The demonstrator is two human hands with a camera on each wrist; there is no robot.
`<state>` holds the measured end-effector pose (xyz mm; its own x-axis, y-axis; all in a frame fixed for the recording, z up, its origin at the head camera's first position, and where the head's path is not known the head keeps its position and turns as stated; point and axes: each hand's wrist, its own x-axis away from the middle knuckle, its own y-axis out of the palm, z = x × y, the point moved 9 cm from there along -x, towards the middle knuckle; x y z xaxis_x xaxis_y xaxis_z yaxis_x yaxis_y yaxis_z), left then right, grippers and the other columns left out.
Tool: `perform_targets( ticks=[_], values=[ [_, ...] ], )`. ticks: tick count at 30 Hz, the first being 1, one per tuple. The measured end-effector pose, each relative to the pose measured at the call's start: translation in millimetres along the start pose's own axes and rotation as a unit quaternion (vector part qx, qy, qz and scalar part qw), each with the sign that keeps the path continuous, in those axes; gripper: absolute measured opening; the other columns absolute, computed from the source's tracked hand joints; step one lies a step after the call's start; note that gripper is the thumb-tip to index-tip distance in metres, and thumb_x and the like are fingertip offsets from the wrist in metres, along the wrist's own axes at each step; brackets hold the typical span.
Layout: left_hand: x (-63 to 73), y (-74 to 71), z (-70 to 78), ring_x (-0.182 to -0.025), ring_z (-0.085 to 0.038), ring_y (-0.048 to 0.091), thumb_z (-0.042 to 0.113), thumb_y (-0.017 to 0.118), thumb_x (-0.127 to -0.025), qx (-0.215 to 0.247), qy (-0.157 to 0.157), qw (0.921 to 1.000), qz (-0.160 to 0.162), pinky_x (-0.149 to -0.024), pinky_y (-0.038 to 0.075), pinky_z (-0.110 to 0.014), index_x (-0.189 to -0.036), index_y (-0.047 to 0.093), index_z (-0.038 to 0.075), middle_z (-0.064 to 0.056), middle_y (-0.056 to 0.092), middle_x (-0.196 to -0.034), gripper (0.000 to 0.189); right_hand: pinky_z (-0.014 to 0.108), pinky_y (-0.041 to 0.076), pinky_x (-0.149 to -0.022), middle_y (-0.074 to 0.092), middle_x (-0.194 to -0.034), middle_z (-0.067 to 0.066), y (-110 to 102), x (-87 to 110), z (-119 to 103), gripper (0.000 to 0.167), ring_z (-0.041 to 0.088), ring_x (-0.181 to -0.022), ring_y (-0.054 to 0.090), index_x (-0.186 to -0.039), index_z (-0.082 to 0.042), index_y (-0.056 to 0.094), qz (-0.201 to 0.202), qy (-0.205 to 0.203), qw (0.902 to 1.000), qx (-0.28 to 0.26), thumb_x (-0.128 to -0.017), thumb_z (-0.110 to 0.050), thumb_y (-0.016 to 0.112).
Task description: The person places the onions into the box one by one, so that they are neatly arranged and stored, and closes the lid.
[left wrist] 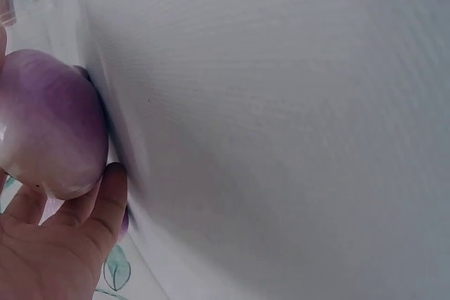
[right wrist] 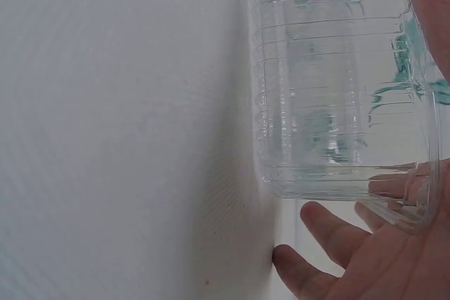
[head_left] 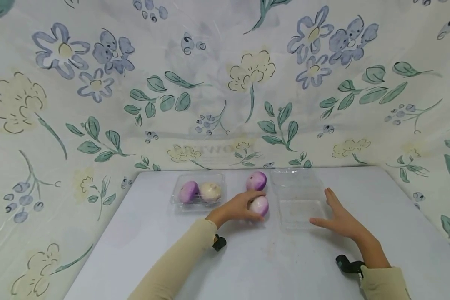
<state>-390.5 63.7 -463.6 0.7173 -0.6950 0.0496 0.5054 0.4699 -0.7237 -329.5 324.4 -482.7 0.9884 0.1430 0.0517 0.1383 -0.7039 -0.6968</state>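
My left hand (head_left: 239,206) holds a purple-and-white onion (head_left: 260,206) low over the table, its fingers and thumb curled round the sides. In the left wrist view the same onion (left wrist: 53,128) shows large, with fingertips under its lower edge. Just behind it sits a second purple onion (head_left: 256,180). To the right stands a clear plastic clamshell box (head_left: 301,202) with its lid folded back toward the wall. My right hand (head_left: 339,216) is at the box's right side, thumb and fingers spread. The right wrist view has this box (right wrist: 330,103) between the thumb and the outstretched fingers.
Another clear plastic box (head_left: 196,207) at the back left contains a purple onion (head_left: 188,191) and a pale one (head_left: 210,192). The white table (head_left: 262,266) ends at a wall covered in flowered sheeting (head_left: 217,91). Small black cameras are strapped at both wrists.
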Motion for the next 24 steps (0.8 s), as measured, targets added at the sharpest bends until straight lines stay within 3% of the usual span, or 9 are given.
perform_targets(
  ticks=[6, 15, 24],
  values=[
    [-0.2, -0.6, 1.4, -0.122, -0.020, 0.054, 0.026, 0.086, -0.077, -0.008, 0.004, 1.0000, -0.003, -0.106, 0.046, -0.039, -0.148, 0.046, 0.018, -0.004, 0.052, -0.146, 0.082, 0.073, 0.007, -0.112, -0.012, -0.162, 0.029, 0.3, 0.4, -1.0, 0.122, 0.052, -0.148, -0.005, -0.155, 0.003, -0.009, 0.000, 0.000, 1.0000, -0.007, -0.082, -0.043, 0.077],
    [-4.9, -0.9, 12.3, -0.124, -0.023, 0.055, 0.029, 0.087, -0.075, -0.070, 0.023, 0.9972, -0.015, -0.108, 0.045, -0.041, -0.144, 0.050, 0.012, -0.007, 0.055, -0.144, 0.079, 0.074, 0.008, -0.112, -0.012, -0.162, 0.029, 1.6, -0.1, -0.7, 0.121, 0.054, -0.148, -0.002, -0.156, 0.003, -0.009, -0.005, 0.002, 1.0000, -0.002, -0.082, -0.042, 0.077],
    [-3.3, -2.5, 10.2, -0.128, -0.024, 0.054, 0.029, 0.086, -0.076, -0.065, 0.010, 0.9977, -0.014, -0.110, 0.043, -0.043, -0.146, 0.048, 0.011, -0.007, 0.052, -0.147, 0.081, 0.074, 0.010, -0.112, -0.012, -0.162, 0.029, 1.0, 0.1, -0.4, 0.122, 0.055, -0.147, 0.002, -0.155, 0.003, -0.009, -0.008, 0.006, 0.9999, -0.004, -0.083, -0.044, 0.077]
  ],
)
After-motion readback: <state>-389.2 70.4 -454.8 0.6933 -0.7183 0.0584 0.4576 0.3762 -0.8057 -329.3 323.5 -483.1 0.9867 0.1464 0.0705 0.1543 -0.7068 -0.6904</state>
